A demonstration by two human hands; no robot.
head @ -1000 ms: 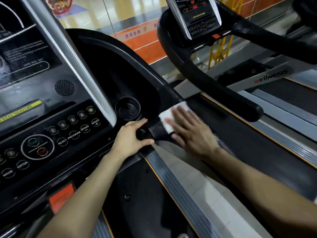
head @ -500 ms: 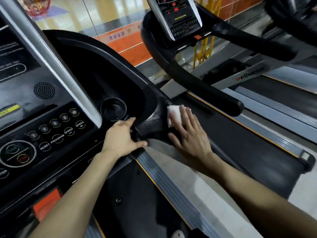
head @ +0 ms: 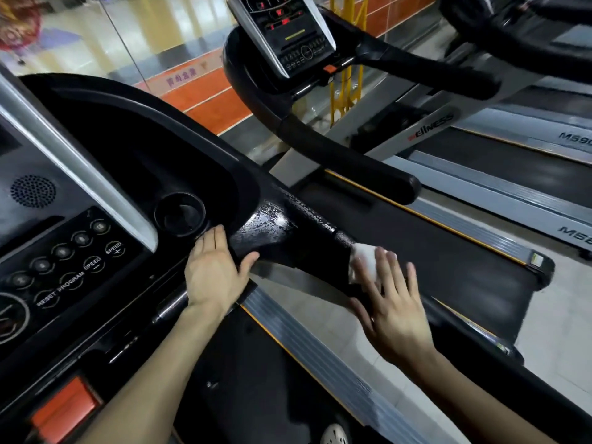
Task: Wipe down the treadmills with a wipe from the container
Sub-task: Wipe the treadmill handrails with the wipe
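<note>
Head view is showing the right hand (head: pixel 394 315) pressing a crumpled white wipe (head: pixel 363 262) against the rounded black handrail (head: pixel 307 241) of the near treadmill. Its fingers (head: pixel 382 267) are lying straight and spread wide, and the wipe is showing just beyond the fingertips, on the bar's side. Toward the console, the handrail's glossy plastic is glistening with fine wet beads. The left hand (head: pixel 213 277) is resting flat on the black console edge, fingers straight and together, thumb stretched out toward the handrail's base, holding nothing. Just above it a round, deep cup holder (head: pixel 180 214) is sitting in the smooth moulded tray. The control panel (head: pixel 64 251) is carrying rows of small round buttons and a perforated speaker grille (head: pixel 32 191). A ribbed grey metal side rail (head: pixel 320 347) is running below the arms. Beyond, a neighbouring treadmill (head: pixel 429 126) is standing with its own padded black handrail.
</note>
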